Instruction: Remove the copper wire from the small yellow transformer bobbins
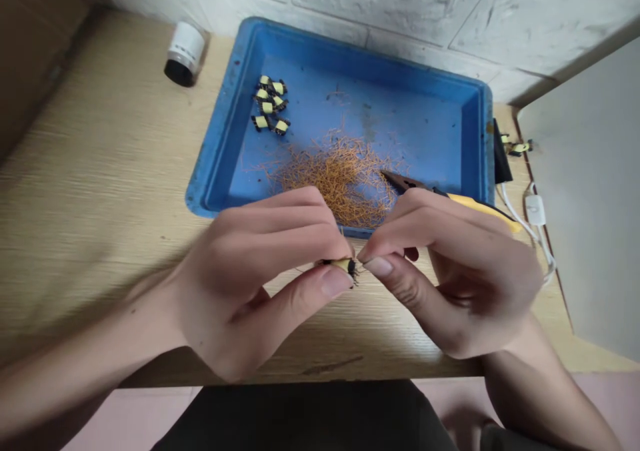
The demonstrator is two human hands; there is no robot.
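Observation:
My left hand (270, 264) is closed, with a small transformer (343, 264) pinched between thumb and index finger. The piece has a yellow-taped middle, a black end and short pins facing right. Just to its right, the thumb and index finger of my right hand (445, 271) are pressed together on a thin wire (361, 270) at the pin end. Long-nose pliers (405, 183) with yellow handles extend behind my right hand, their jaws over the tray; whether that hand touches them is hidden. Both hands are above the table's front part.
A blue tray (215, 157) holds a heap of copper-coloured wire clippings (335, 177) and several similar transformers (270, 106). A white jar with a black lid (185, 54) lies at the back left. On the right are a white cable with a switch (535, 209) and more yellow-taped pieces (519, 148).

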